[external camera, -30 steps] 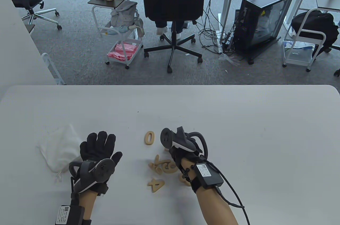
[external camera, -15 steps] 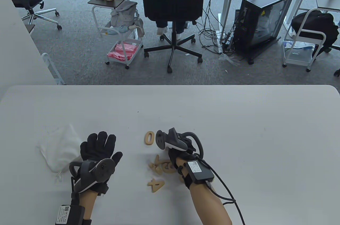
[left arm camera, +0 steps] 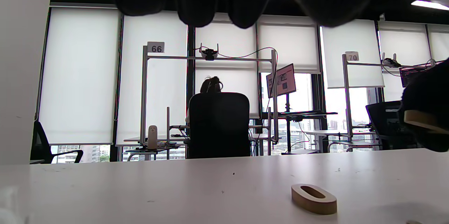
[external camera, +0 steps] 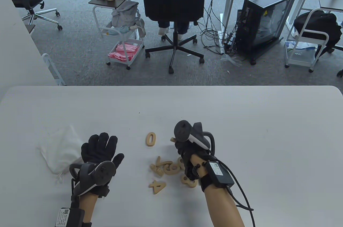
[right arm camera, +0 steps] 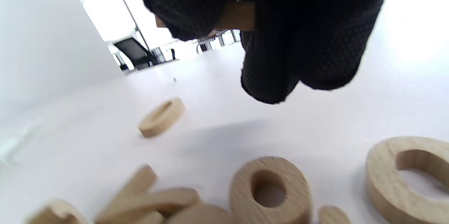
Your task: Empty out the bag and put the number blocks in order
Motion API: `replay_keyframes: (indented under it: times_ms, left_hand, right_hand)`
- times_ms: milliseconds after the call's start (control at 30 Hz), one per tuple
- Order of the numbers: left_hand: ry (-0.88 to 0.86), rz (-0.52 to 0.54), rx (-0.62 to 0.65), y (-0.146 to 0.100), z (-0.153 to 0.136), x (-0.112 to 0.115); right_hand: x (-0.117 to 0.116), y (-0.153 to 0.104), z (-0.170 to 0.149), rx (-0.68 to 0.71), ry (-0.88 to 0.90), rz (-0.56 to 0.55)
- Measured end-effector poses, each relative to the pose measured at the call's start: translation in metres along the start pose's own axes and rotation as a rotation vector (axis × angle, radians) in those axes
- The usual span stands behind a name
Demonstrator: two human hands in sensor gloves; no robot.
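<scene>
One block got picked up off the table.
The right hand [external camera: 191, 144] had lifted rightward, pinching a wooden piece [right arm camera: 235, 15]; the left hand [external camera: 100, 148] stayed flat, fingers spread.

Bright daylight, backlit, rt wrist blurred

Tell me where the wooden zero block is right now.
In the table view, the flat wooden zero block lies alone on the white table, between both hands, just beyond the block pile.

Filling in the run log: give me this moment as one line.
bag emptied, left of left hand | left hand flat, open | right hand holds wooden block | 0 block set apart | pile unsorted
</scene>
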State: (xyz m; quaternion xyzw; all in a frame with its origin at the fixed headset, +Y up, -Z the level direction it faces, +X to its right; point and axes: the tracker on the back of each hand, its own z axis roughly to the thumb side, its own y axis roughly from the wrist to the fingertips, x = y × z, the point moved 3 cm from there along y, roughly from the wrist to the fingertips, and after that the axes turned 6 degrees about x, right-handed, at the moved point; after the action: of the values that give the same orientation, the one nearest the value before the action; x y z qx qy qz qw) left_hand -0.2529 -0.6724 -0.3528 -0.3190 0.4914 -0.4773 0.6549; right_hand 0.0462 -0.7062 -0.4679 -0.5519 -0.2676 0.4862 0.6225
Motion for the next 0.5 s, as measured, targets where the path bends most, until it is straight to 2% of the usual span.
replay_keyframes:
  times_ms: [167,500]
  left_hand:
    - [0.007,0.014,0.005,-0.001,0.001,-0.002]
    - [-0.004,0.028,-0.002,-0.002,-0.002,-0.004]
  right_hand:
    - [0.025,-0.02,-0.013,0.019,0.221,-0.044]
    - [0.048,-0.04,-0.025,0.012,0.364,-0.119]
